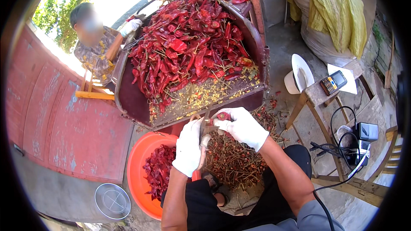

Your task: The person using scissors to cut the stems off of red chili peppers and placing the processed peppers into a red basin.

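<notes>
My left hand [187,149], in a white glove, grips a pair of scissors [205,124] with its blades up and toward the other hand. My right hand [246,127], also gloved in white, pinches a dried red chili pepper [223,116] close beside the blades. Whether the blades touch the pepper I cannot tell. Just beyond both hands, a large heap of dried red chilies [188,47] fills the cart bed [242,101]. An orange basin [136,171] holding stemless red chili pieces [161,167] stands left of my knees. Under my hands lies a pile of cut stems [233,169].
A person [98,45] sits at the cart's far left, a gloved hand on its edge. Right of me are a wooden stool [314,92] with a handheld device [333,82], a white hat [299,75] and cabled boxes [364,141]. A metal pan [112,201] lies at lower left.
</notes>
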The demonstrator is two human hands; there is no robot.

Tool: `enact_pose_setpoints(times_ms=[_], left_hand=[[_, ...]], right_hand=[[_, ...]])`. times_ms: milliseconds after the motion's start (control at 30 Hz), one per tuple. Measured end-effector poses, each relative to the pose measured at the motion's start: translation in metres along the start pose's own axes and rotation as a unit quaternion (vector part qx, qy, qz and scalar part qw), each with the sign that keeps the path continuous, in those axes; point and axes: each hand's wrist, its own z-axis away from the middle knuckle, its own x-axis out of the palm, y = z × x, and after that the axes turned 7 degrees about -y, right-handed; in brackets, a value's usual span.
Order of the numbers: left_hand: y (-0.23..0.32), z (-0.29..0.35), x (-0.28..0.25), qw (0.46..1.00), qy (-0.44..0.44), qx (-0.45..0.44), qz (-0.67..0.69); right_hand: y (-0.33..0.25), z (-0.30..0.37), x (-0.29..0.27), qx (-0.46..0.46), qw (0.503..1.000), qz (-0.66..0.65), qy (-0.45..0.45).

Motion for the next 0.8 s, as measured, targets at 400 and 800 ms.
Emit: enact_pose_setpoints(times_ms=[400,800], left_hand=[[-0.004,0.0,0.004,1.0,-0.008,-0.007,-0.007],[0.002,-0.001,0.0,0.997,-0.03,-0.017,-0.071]], right_hand=[[0.006,0.0,0.0,-0.015,0.999,0.031,-0.008],[0.004,0.001,-0.001,-0.031,0.993,0.117,0.007]])
